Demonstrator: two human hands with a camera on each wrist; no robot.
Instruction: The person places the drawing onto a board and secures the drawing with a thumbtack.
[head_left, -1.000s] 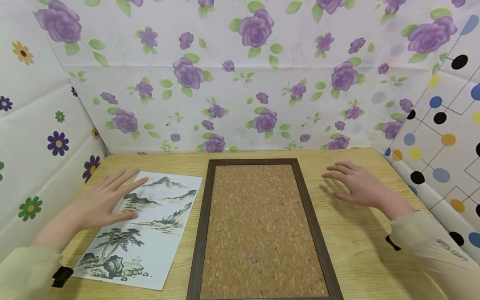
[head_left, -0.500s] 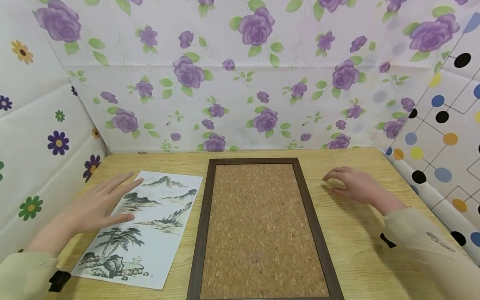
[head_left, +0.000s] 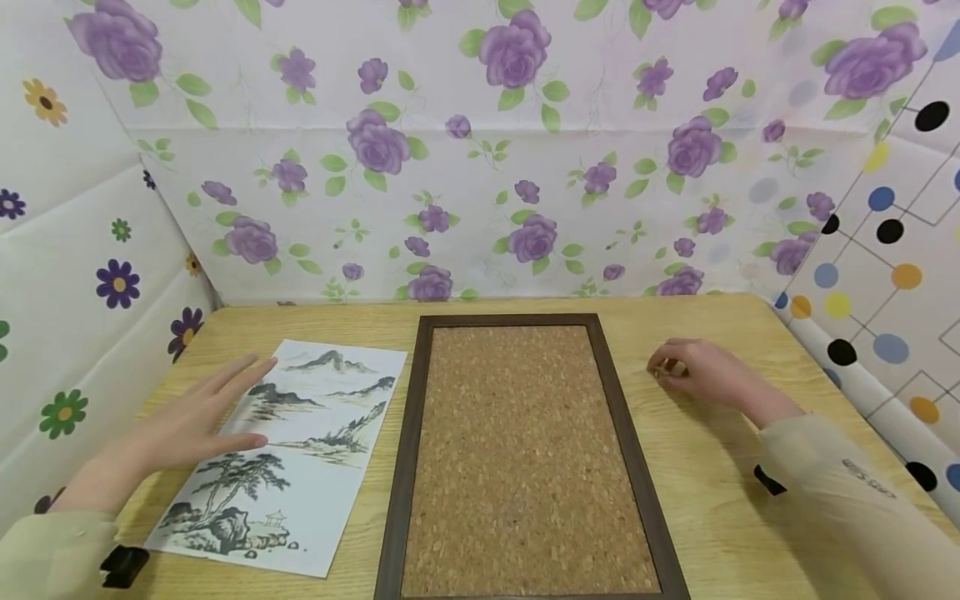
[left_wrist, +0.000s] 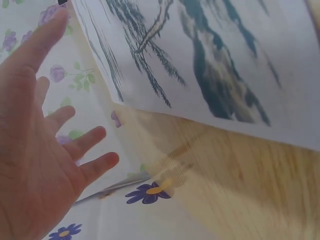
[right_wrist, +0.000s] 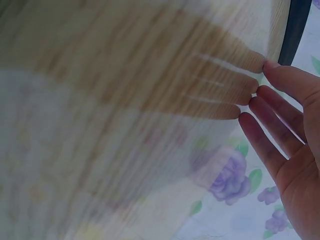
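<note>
An ink landscape print (head_left: 300,450) lies flat on the wooden table (head_left: 720,500), left of a dark-framed cork board (head_left: 517,450). My left hand (head_left: 187,417) lies with straight fingers along the print's left edge and holds nothing. In the left wrist view the left hand (left_wrist: 35,150) is spread beside the print (left_wrist: 225,60). My right hand (head_left: 693,371) is right of the board, fingers bent down to the table. In the blurred right wrist view the right hand's fingertips (right_wrist: 265,65) touch the wood near the board's frame (right_wrist: 299,25), with nothing seen between them.
Flowered sheets wall the table at the back (head_left: 480,167) and on the left (head_left: 82,275). A dotted sheet (head_left: 885,275) closes the right side. Bare wood lies right of the board and in front of my right sleeve (head_left: 847,508).
My right hand has drawn back a little toward me and lowered, its spread fingers bending down to the table. My left hand has slid slightly back along the print's edge.
</note>
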